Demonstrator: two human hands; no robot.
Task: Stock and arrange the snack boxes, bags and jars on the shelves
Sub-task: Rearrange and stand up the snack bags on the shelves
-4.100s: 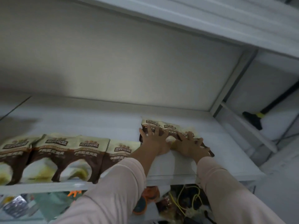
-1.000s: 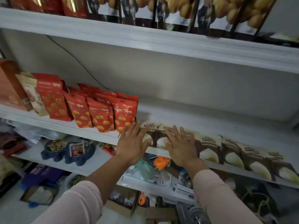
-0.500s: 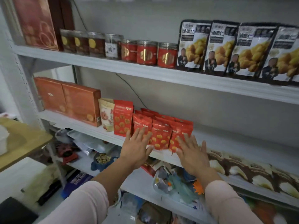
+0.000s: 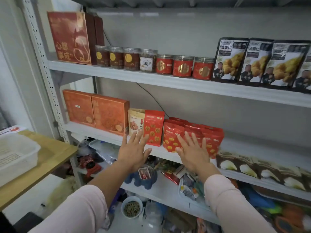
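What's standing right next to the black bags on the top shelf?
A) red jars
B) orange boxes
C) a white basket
A: three red jars stand just left of the black bags on the top shelf.

Left hand (image 4: 133, 153), right hand (image 4: 193, 154) before bags (image 4: 212, 137)

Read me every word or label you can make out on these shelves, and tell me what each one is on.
"心想事成": on the big red box, top shelf, left end.
"脆": on the white label of the clear jar, top shelf.
"油栗仁": on the black bags, top shelf, right.
"百草味": on the tall red bag, middle shelf.
Too small or blurred to read: the orange boxes, red-labelled jars, beige bag, brown bags.
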